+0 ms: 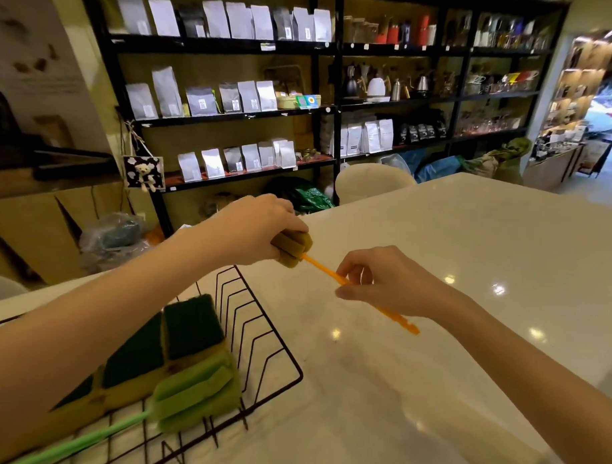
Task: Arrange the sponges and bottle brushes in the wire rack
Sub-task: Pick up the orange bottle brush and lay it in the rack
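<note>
While both hands hold the orange bottle brush [334, 276] in the air at the centre of the frame, nothing supports it from below. The left hand [259, 226] is clenched around its tan sponge head, just past the far corner of the wire rack [266, 323]; the right hand [386, 284] pinches the thin handle midway, with the notched end sticking out toward the lower right. In the rack at lower left, green-topped sponges [183, 333] lie packed side by side, and a green bottle brush [195, 392] rests across them, its handle running off the lower left edge of the frame.

The likely trouble, as I judge it, is the handle: it looks slim and springy, so pulling from both ends could bend it or slip it out of the pinch onto the white worktop [437, 244]. Lowering the head into the rack could also catch the upright wires or nudge the green brush out of place.

Bags on the shelves [224, 113] at the top of the frame carry small labels, too blurred to read.
</note>
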`<state>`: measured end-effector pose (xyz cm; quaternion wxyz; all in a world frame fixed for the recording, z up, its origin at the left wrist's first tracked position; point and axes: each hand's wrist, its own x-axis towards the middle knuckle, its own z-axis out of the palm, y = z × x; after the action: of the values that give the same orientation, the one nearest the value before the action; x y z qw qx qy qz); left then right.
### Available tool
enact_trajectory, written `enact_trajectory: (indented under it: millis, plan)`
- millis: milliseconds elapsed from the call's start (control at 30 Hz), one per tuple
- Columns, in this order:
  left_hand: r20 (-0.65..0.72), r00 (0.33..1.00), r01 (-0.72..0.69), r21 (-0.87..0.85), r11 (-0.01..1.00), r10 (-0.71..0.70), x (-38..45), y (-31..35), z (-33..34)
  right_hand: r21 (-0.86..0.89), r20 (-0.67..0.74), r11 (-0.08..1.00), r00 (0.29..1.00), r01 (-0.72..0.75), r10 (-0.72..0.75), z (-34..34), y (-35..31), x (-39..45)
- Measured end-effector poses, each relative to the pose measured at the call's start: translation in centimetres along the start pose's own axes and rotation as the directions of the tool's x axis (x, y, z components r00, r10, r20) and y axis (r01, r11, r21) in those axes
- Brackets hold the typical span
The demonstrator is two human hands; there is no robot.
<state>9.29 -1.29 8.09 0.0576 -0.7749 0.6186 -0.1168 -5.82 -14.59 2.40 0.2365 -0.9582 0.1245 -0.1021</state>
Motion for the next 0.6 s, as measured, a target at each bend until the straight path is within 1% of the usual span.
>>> enact_trajectory:
  millis: [167, 300, 467, 600]
  plan:
    - [-0.048, 0.995, 0.089, 0.024, 0.996, -0.088, -5.0, -1.9, -2.7, -0.013, -0.032, 0.992, 0.992, 0.123, -0.123, -0.3, -4.0, 1.2]
    - [-0.061, 0.978, 0.2, 0.023, 0.98, -0.198, -10.0, -3.2, -3.6, -0.041, -0.025, 0.968, 0.969, 0.246, -0.247, 0.6, -7.7, 2.3]
    - [-0.047, 0.934, 0.357, 0.02, 0.934, -0.356, -16.8, -4.1, -3.5, -0.039, 0.058, 0.912, 0.912, 0.407, -0.405, 2.9, -12.2, 3.5]
    - [0.016, 0.891, 0.452, 0.036, 0.891, -0.453, -22.1, -3.8, -2.7, -0.047, 0.166, 0.856, 0.849, 0.515, -0.502, 4.9, -15.2, 4.2]
